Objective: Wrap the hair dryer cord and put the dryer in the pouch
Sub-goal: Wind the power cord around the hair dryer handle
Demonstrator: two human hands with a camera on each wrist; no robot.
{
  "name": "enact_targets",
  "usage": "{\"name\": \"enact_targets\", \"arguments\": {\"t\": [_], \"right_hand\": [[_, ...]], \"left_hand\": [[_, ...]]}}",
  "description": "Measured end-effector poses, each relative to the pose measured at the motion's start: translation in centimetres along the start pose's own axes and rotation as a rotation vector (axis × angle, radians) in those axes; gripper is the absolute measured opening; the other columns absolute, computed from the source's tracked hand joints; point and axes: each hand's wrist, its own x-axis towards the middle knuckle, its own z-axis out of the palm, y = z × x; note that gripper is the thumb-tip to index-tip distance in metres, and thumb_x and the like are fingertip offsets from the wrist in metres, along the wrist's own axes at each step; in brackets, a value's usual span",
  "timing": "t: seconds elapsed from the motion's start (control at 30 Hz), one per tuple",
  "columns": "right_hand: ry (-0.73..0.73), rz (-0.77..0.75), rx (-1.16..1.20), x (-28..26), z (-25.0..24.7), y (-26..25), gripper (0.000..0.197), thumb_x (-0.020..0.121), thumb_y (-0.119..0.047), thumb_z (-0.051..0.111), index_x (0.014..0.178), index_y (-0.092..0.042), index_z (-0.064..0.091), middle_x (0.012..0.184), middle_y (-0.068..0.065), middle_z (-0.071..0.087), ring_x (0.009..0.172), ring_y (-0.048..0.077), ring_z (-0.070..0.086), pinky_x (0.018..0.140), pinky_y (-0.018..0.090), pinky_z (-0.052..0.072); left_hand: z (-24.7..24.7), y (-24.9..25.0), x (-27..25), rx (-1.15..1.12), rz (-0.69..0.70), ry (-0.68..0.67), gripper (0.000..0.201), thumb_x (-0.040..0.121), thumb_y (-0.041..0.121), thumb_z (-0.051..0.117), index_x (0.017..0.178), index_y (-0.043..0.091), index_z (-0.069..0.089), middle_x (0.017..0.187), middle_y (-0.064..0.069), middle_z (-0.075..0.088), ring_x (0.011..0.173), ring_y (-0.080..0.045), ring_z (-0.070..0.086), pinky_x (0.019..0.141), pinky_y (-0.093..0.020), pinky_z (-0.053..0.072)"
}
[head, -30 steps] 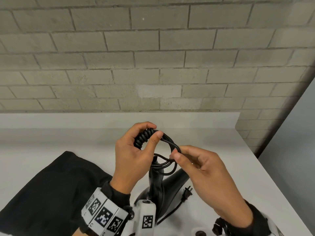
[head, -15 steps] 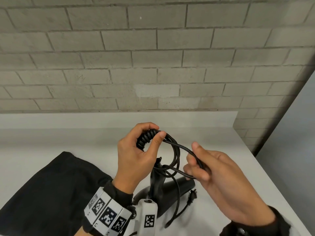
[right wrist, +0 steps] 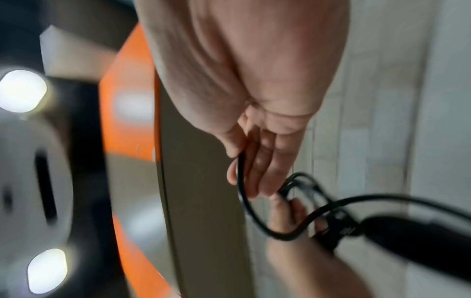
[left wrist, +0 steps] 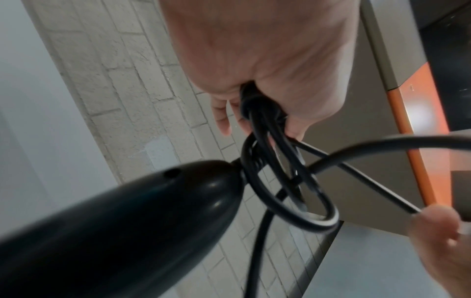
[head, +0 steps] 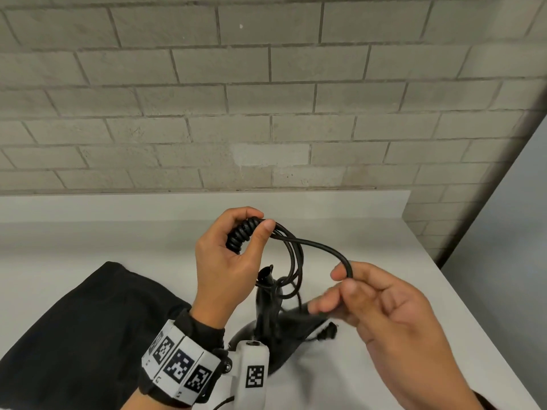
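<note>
The black hair dryer (head: 268, 315) lies on the white counter below my hands, its handle end (left wrist: 142, 211) pointing up. My left hand (head: 228, 261) grips the bundled coils of the black cord (head: 241, 236) between thumb and curled fingers. Loose loops (head: 294, 261) hang from that bundle down to the dryer. My right hand (head: 370, 297) pinches a length of the cord (head: 347, 266) and holds it out to the right. The plug (head: 327, 332) rests on the counter beside the dryer. The black pouch (head: 77, 335) lies flat at the left.
A grey brick wall (head: 266, 99) stands behind the white counter (head: 370, 232). The counter's right edge (head: 479, 315) runs diagonally toward me.
My right hand has drawn the cord away from the bundle, out to the right and lower, stretching a longer loop. The left hand has kept its hold on the coils.
</note>
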Motion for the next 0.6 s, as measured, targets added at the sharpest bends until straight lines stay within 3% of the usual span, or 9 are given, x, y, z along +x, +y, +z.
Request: {"name": "enact_targets", "arguments": {"t": [0.07, 0.17, 0.23, 0.27, 0.33, 0.4, 0.43, 0.5, 0.6], "right_hand": [[-0.005, 0.141, 0.242, -0.1, -0.3, -0.4, 0.056, 0.063, -0.044, 0.087, 0.096, -0.003, 0.069, 0.057, 0.004, 0.054, 0.049, 0.023, 0.06, 0.054, 0.031, 0.054], [-0.003, 0.267, 0.36, -0.1, -1.1, -0.2, 0.064, 0.058, -0.041, 0.091, 0.098, 0.003, 0.069, 0.053, 0.0, 0.038, 0.038, 0.011, 0.037, 0.043, 0.026, 0.041], [-0.041, 0.26, 0.283, -0.3, -1.6, 0.6, 0.066, 0.056, -0.044, 0.092, 0.095, 0.003, 0.068, 0.054, 0.001, 0.039, 0.041, 0.013, 0.039, 0.045, 0.026, 0.042], [-0.064, 0.243, 0.219, -0.5, -1.9, 1.2, 0.064, 0.056, -0.046, 0.092, 0.093, 0.001, 0.069, 0.054, 0.002, 0.043, 0.046, 0.018, 0.048, 0.052, 0.027, 0.047], [-0.105, 0.188, 0.126, -1.1, -2.5, 2.9, 0.051, 0.066, -0.045, 0.088, 0.095, -0.007, 0.069, 0.057, 0.003, 0.054, 0.076, 0.031, 0.069, 0.077, 0.03, 0.055], [-0.178, 0.175, 0.231, -1.8, -2.9, 4.4, 0.034, 0.083, -0.03, 0.077, 0.106, -0.008, 0.066, 0.064, 0.003, 0.06, 0.098, 0.039, 0.069, 0.096, 0.036, 0.052], [-0.197, 0.206, 0.287, -2.2, -3.0, 4.9, 0.03, 0.088, -0.024, 0.072, 0.111, -0.007, 0.063, 0.067, 0.002, 0.062, 0.097, 0.039, 0.069, 0.1, 0.039, 0.049], [-0.224, 0.275, 0.281, -2.9, -3.6, 5.4, 0.03, 0.089, -0.025, 0.071, 0.112, -0.007, 0.064, 0.064, -0.001, 0.061, 0.078, 0.03, 0.071, 0.097, 0.041, 0.051], [-0.175, 0.322, 0.119, -4.0, -4.7, 5.4, 0.046, 0.074, -0.041, 0.083, 0.101, -0.006, 0.069, 0.051, -0.003, 0.053, 0.046, 0.014, 0.057, 0.071, 0.039, 0.054]], "left_hand": [[-0.1, -0.1, 0.1, -0.008, -0.008, 0.004, 0.01, 0.086, 0.011, 0.073, 0.094, 0.009, 0.068, 0.085, -0.001, 0.071, 0.079, -0.011, 0.07, 0.076, -0.016, 0.053], [-0.1, -0.1, 0.1, -0.009, -0.016, 0.015, 0.01, 0.086, 0.011, 0.073, 0.094, 0.009, 0.068, 0.084, -0.001, 0.071, 0.079, -0.012, 0.07, 0.075, -0.016, 0.053], [-0.3, -0.2, 0.2, 0.001, -0.015, 0.025, 0.01, 0.085, 0.012, 0.074, 0.094, 0.01, 0.068, 0.084, 0.001, 0.071, 0.078, -0.01, 0.069, 0.075, -0.015, 0.052], [-0.4, -0.2, 0.2, 0.003, -0.016, 0.03, 0.01, 0.086, 0.011, 0.074, 0.094, 0.011, 0.068, 0.084, 0.002, 0.071, 0.078, -0.009, 0.069, 0.075, -0.014, 0.052], [-0.6, -0.3, 0.3, 0.003, -0.02, 0.036, 0.01, 0.086, 0.01, 0.074, 0.094, 0.012, 0.068, 0.084, 0.003, 0.07, 0.078, -0.006, 0.068, 0.075, -0.013, 0.052], [-0.6, -0.3, 0.3, 0.001, -0.021, 0.035, 0.011, 0.085, 0.009, 0.074, 0.094, 0.012, 0.068, 0.084, 0.007, 0.07, 0.079, -0.005, 0.068, 0.076, -0.013, 0.052], [-0.7, -0.4, 0.3, 0.001, -0.02, 0.031, 0.011, 0.085, 0.01, 0.074, 0.094, 0.013, 0.068, 0.083, 0.008, 0.071, 0.079, -0.004, 0.068, 0.076, -0.013, 0.052], [-0.7, -0.5, 0.3, 0.007, -0.017, 0.027, 0.011, 0.085, 0.01, 0.074, 0.094, 0.012, 0.069, 0.084, 0.01, 0.071, 0.08, -0.005, 0.068, 0.077, -0.014, 0.053], [-0.7, -0.6, 0.2, 0.013, -0.012, 0.026, 0.011, 0.085, 0.011, 0.074, 0.094, 0.01, 0.069, 0.085, 0.006, 0.071, 0.079, -0.005, 0.068, 0.076, -0.014, 0.052]]}}
